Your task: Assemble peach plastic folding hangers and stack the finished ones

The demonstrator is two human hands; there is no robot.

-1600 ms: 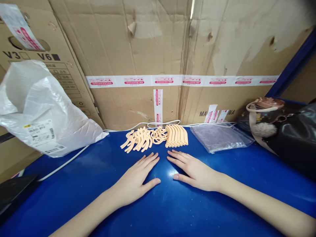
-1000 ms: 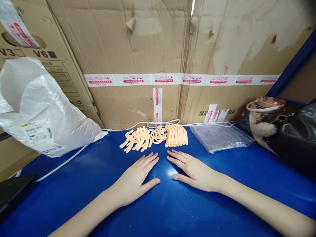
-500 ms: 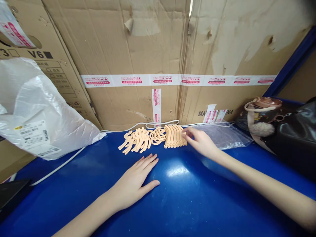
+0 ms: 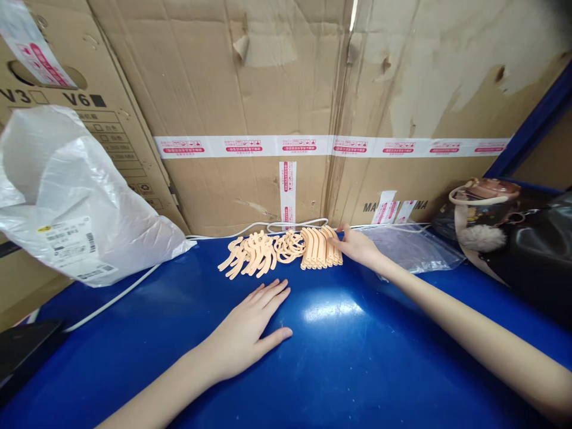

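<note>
My left hand point(image 4: 248, 325) lies flat on the blue table, fingers stretched out and thumb apart, holding nothing. Just beyond its fingertips is a loose heap of pale, wood-coloured curved pieces point(image 4: 254, 253). Beside that heap sit several ring-like pieces point(image 4: 289, 246) of the same colour. To their right, S-curved pieces point(image 4: 315, 247) stand side by side in a neat row. My right hand point(image 4: 360, 247) is at the row's right end, its thumb and index finger closed around an end piece; the fingertips partly hide it.
A clear plastic bag point(image 4: 411, 247) lies right of the row. A white mailing bag point(image 4: 89, 202) leans at left. Large cardboard point(image 4: 250, 190) stands behind, with a white cable point(image 4: 111, 301) along its foot. A black bag point(image 4: 540, 244) and a bottle point(image 4: 491, 190) stand at right.
The view has shifted slightly, so everything sits a little further right. My right fingers have changed position at the row's end, the index finger now further back. My left hand stays flat.
</note>
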